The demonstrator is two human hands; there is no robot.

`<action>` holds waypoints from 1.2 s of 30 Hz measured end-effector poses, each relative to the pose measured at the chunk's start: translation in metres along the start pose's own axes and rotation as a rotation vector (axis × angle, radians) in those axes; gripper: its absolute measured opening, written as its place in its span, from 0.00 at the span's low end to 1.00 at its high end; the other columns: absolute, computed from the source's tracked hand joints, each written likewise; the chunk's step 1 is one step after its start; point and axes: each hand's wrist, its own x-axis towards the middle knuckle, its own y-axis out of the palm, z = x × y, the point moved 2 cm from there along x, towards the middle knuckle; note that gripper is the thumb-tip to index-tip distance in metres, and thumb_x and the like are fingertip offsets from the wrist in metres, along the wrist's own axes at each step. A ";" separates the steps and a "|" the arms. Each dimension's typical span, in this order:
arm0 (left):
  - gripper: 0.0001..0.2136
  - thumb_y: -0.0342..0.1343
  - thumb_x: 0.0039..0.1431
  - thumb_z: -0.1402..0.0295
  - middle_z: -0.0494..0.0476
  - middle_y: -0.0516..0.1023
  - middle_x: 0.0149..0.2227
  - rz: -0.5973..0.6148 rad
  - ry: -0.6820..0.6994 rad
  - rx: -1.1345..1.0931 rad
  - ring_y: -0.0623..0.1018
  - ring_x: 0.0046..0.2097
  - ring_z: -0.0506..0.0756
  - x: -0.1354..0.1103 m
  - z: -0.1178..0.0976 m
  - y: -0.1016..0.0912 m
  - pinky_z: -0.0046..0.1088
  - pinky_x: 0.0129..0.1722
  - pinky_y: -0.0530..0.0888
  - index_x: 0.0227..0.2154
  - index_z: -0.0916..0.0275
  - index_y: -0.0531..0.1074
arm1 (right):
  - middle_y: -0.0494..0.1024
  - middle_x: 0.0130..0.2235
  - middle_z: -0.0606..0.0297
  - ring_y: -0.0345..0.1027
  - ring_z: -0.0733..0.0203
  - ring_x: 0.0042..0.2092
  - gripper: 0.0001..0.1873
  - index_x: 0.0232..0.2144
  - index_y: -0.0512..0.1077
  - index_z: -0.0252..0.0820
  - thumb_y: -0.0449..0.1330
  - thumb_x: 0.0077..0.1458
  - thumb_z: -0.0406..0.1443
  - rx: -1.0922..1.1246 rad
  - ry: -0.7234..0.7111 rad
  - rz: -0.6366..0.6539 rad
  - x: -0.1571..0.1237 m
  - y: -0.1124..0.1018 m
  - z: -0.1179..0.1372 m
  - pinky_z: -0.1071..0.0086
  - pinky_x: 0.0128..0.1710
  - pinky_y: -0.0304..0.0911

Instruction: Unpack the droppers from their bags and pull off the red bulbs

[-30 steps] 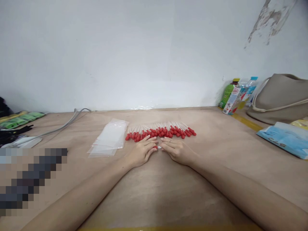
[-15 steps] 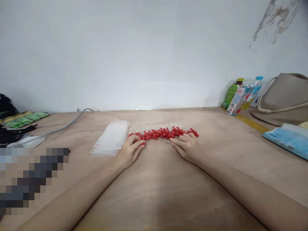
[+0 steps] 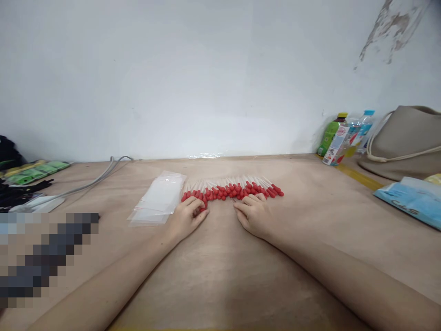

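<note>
A fanned row of red-tipped sticks (image 3: 237,189) with thin pale shafts lies across the middle of the table, their red ends towards me. At the row's left end, my left hand (image 3: 188,216) is closed with a red tip showing between thumb and fingers. My right hand (image 3: 254,212) rests in front of the row's right half, its fingers pinched at a thin clear piece too small to name. Beside my left hand lies a stack of clear plastic bags (image 3: 160,196).
Drink bottles (image 3: 330,135), a grey drawstring bag (image 3: 403,142) and a blue packet (image 3: 409,200) stand or lie at the right. A grey cable (image 3: 93,181) and green packs (image 3: 41,171) are at the left. A white wall (image 3: 220,82) rises behind the table.
My right hand has moved left and slightly nearer, uncovering red tips at the row's right end. My left hand's fingers have curled a little, with the red tip shifting slightly nearer me.
</note>
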 end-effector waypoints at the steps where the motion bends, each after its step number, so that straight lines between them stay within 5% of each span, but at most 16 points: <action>1: 0.05 0.51 0.55 0.67 0.50 0.66 0.26 -0.006 -0.016 -0.003 0.67 0.26 0.48 0.000 0.000 0.000 0.23 0.26 0.68 0.27 0.62 0.65 | 0.71 0.26 0.64 0.61 0.62 0.33 0.10 0.30 0.73 0.42 0.51 0.53 0.33 0.020 0.001 0.012 0.000 0.000 0.001 0.65 0.37 0.47; 10: 0.12 0.56 0.50 0.59 0.51 0.68 0.28 -0.056 -0.118 -0.085 0.68 0.23 0.47 0.001 -0.002 0.001 0.23 0.24 0.69 0.32 0.62 0.67 | 0.69 0.32 0.62 0.59 0.60 0.36 0.17 0.35 0.72 0.42 0.55 0.49 0.47 0.090 0.002 0.131 0.001 -0.006 0.005 0.63 0.39 0.48; 16: 0.08 0.50 0.54 0.63 0.53 0.70 0.30 -0.102 -0.170 -0.016 0.70 0.31 0.51 0.011 -0.002 -0.005 0.27 0.33 0.69 0.32 0.62 0.68 | 0.69 0.33 0.62 0.59 0.60 0.36 0.19 0.36 0.72 0.42 0.55 0.49 0.48 0.124 0.013 0.150 0.000 -0.007 0.005 0.63 0.40 0.48; 22: 0.10 0.50 0.52 0.60 0.54 0.67 0.27 -0.072 -0.288 0.223 0.69 0.34 0.55 0.043 0.008 -0.005 0.33 0.37 0.67 0.24 0.61 0.69 | 0.71 0.35 0.61 0.60 0.58 0.38 0.21 0.38 0.71 0.41 0.55 0.48 0.49 0.157 0.021 0.099 -0.001 -0.007 0.004 0.62 0.41 0.48; 28: 0.13 0.53 0.47 0.55 0.57 0.68 0.29 0.003 -0.427 0.222 0.68 0.37 0.58 0.054 0.015 0.011 0.35 0.39 0.66 0.21 0.61 0.71 | 0.73 0.34 0.62 0.61 0.60 0.38 0.16 0.36 0.71 0.42 0.48 0.57 0.43 0.181 0.100 0.048 -0.002 -0.009 0.002 0.62 0.41 0.48; 36: 0.09 0.51 0.49 0.64 0.56 0.68 0.27 -0.163 -0.504 0.163 0.69 0.38 0.58 0.050 0.023 0.008 0.35 0.39 0.67 0.20 0.61 0.70 | 0.72 0.34 0.63 0.63 0.59 0.39 0.12 0.33 0.71 0.43 0.49 0.57 0.39 0.277 0.235 -0.051 0.000 -0.009 -0.005 0.62 0.41 0.53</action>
